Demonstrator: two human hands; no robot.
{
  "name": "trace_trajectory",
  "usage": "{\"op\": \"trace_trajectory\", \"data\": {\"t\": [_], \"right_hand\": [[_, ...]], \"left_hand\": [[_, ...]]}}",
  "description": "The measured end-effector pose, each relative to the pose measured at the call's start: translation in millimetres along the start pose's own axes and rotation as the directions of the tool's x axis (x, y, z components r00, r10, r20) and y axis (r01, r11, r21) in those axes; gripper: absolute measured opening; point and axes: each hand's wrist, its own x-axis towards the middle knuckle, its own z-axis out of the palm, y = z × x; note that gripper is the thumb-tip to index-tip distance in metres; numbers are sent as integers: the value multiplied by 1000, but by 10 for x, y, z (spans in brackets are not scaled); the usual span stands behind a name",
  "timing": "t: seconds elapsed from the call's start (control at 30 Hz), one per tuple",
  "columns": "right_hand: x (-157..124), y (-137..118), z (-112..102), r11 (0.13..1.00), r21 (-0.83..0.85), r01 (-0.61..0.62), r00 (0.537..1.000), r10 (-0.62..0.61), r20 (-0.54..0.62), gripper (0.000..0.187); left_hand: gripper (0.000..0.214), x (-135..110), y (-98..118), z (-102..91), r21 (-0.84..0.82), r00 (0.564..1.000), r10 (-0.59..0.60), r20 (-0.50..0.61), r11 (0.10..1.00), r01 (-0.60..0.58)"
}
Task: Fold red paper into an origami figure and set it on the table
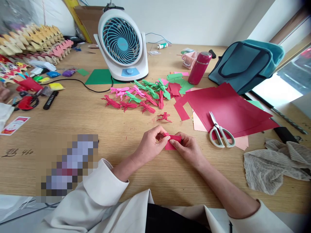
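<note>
Between my two hands is a small piece of red paper [170, 145], partly folded along its upper edge. My left hand [152, 142] pinches its left end between thumb and fingertips. On the right end, my right hand [189, 147] presses with the thumb on top and the fingers behind. Just beyond my hands lies a small red folded paper figure [164, 117]. Further back are several more folded paper figures in red [147, 107], green [152, 88] and pink [120, 92]. My fingers hide part of the fold.
White-handled scissors [220, 132] rest by large red sheets [225, 106] on the right. A fan [122, 45] stands at the back, with a red flask [199, 68] and teal bag [247, 64] to its right. A grey cloth [272, 165] lies right; a black marker [51, 100] left.
</note>
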Motion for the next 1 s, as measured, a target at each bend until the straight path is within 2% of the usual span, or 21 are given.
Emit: {"op": "trace_trajectory", "data": {"t": [0.17,0.27,0.37,0.53,0.67,0.83,1.0], "right_hand": [[-8,-32,8,999,9,-34,999,34,13,38],[-12,-53,12,1000,0,-19,999,19,35,38],[-18,-58,16,1000,-19,7,1000,-6,27,38],[-44,-21,41,997,-23,76,997,-76,-32,35],[-63,4,78,993,-17,116,991,-116,-62,29],[-70,12,107,995,28,91,994,-89,-66,28],[-69,43,103,995,80,62,997,-57,-60,25]], "left_hand": [[6,-7,39,-3,39,998,41,-41,998,-40],[18,-20,89,-19,87,994,104,-33,991,-101],[27,-27,118,-18,82,993,113,-21,990,-111],[11,-16,122,-1,33,998,63,-29,998,-62],[11,-22,104,1,33,996,83,-14,996,-82],[11,-37,65,-19,76,985,171,-5,982,-170],[8,-42,39,-39,198,959,285,2,940,-279]]}}
